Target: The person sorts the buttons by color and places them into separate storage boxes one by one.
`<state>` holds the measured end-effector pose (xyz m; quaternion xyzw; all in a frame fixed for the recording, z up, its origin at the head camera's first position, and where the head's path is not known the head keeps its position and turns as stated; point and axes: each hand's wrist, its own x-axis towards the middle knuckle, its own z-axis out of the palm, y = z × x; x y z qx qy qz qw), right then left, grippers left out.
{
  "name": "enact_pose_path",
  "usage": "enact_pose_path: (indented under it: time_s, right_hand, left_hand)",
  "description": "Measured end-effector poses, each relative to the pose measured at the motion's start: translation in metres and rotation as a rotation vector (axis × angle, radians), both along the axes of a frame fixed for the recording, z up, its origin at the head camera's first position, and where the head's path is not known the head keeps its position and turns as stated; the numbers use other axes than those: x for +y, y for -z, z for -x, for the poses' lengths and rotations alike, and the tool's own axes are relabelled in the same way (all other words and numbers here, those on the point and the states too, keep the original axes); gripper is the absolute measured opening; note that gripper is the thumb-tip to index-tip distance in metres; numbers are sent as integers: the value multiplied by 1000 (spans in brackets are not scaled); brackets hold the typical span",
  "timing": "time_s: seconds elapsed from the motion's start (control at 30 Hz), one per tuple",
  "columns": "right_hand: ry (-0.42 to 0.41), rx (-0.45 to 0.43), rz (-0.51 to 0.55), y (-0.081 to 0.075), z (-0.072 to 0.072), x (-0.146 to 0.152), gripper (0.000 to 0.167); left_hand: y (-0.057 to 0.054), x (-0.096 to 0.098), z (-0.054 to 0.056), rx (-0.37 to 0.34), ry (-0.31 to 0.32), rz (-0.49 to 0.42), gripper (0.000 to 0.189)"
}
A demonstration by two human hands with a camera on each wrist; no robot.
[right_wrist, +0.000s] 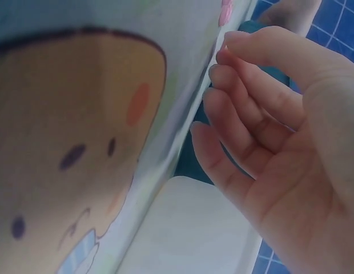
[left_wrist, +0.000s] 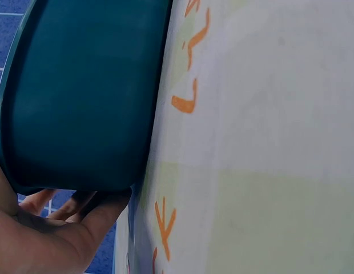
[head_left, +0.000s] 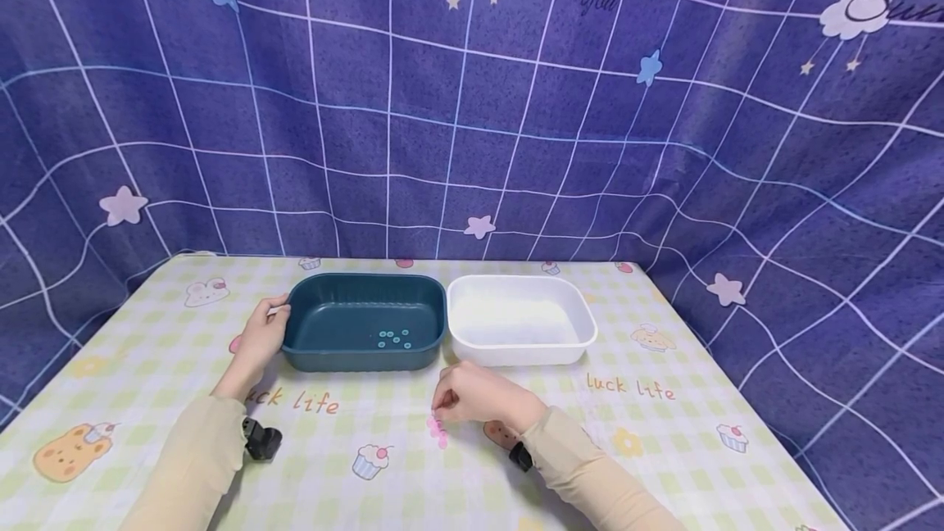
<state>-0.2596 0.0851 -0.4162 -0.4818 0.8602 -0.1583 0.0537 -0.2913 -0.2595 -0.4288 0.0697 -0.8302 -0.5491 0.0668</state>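
Observation:
At the left end of a dark teal basin [head_left: 365, 361], my left hand [head_left: 264, 337] grips the outer wall, its fingers at the rim and lower edge in the left wrist view. Several small light-blue round pieces with pale centers [head_left: 396, 340] lie on the basin's floor. My right hand [head_left: 475, 393] is low over the tablecloth, in front of the gap between the basins. Its thumb and index fingertips [right_wrist: 237, 37] meet, a tiny pinkish bit showing between them. Small pink pieces [head_left: 441, 437] lie on the cloth right by these fingertips; the other fingers are loosely bent.
A white basin [head_left: 519, 353] stands against the teal one on its right, with nothing seen inside. Both rest on a checked tablecloth [head_left: 310, 465] printed with cartoons and lettering. Behind the table hangs a blue grid-patterned curtain [head_left: 420, 162].

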Motion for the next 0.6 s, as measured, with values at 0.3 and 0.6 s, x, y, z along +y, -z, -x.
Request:
enact_pose_path:
  time_s: [0.3, 0.6]
  right_hand:
    - [29, -23, 90, -2, 1, 2, 5]
    - [63, -75, 143, -9, -1, 5, 9]
  left_hand:
    - [-1, 1, -1, -16, -17, 11, 53]
    - [-2, 3, -1, -18, -26, 27, 53]
